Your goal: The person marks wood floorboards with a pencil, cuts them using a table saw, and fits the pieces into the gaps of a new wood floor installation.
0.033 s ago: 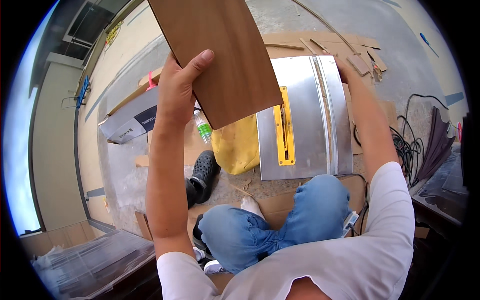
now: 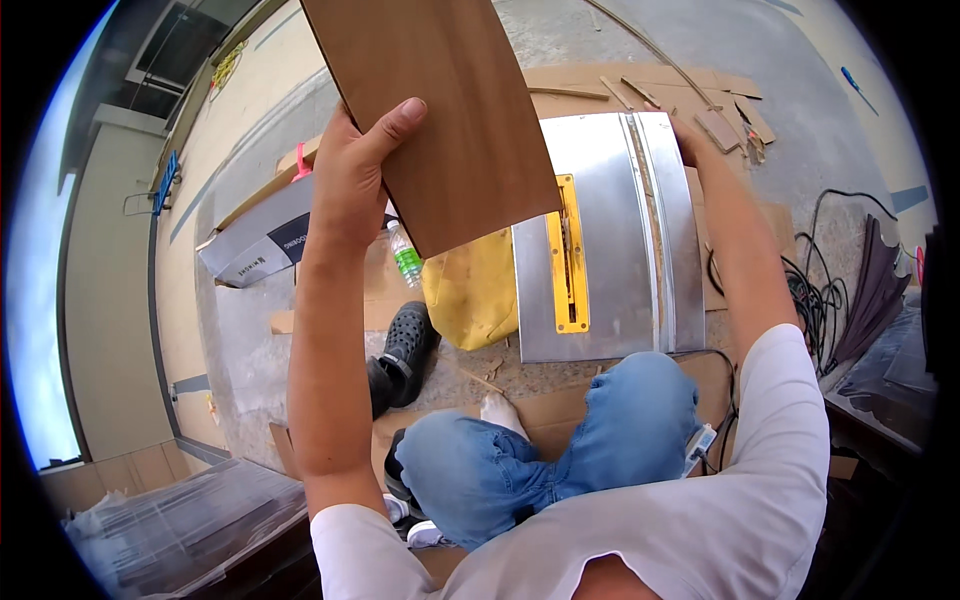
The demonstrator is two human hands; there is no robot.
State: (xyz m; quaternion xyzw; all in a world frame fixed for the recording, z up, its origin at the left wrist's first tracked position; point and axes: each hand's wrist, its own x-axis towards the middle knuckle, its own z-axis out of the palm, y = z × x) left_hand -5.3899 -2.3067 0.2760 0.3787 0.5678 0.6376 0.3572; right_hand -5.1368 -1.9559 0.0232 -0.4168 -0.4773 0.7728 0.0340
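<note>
My left hand grips a brown wood floorboard by its left edge, thumb flat on its face and the fingers hidden behind. The board is raised and tilted. Its lower right corner overlaps the view of a silver table saw, and I cannot tell whether they touch. A yellow insert with a narrow slot is set in the saw's top. At the saw's far right corner is my right hand, its fingers out of sight past the edge.
Left of the saw are a yellow bag-like thing, a green-labelled bottle and a long flooring carton. Wood offcuts lie on cardboard beyond it. A black cable coils to the right. A dark clog is near my knees.
The floorboard and my left arm have shifted very slightly left. My right hand stays at the saw's corner.
</note>
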